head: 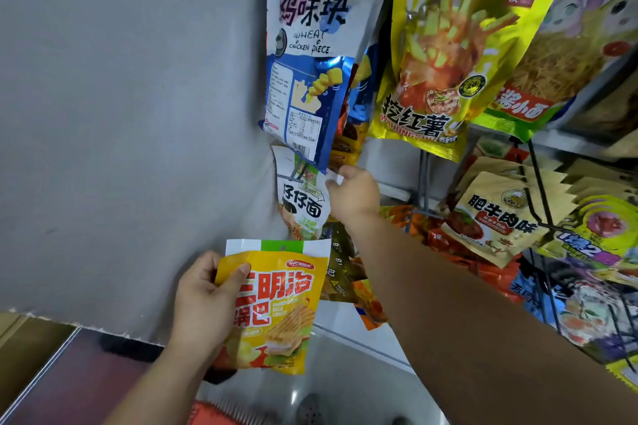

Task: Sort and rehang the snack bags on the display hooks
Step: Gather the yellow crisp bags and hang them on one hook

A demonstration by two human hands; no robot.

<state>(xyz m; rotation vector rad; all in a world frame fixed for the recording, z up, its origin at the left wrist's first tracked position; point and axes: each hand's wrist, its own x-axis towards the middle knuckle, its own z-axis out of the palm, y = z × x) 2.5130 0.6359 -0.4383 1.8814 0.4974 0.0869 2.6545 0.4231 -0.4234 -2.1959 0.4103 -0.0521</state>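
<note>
R forearm (pixel 483 304), fingertips hidden behind noodle bag (pixel 303 203)

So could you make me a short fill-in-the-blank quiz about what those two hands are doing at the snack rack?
1. The left hand holds an orange-yellow foil sandwich-cracker bag by its ___ edge.
2. The right hand grips a white noodle bag hanging ___ the blue-and-white "Wheat Chicken Piece" bag.
3. Left of the rack stands a plain ___ wall.

Answers: left; below; grey

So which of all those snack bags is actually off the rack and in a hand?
The orange sandwich rice crust bag, gripped by the left hand low in front of the wall. The other bags hang on the rack.
</note>
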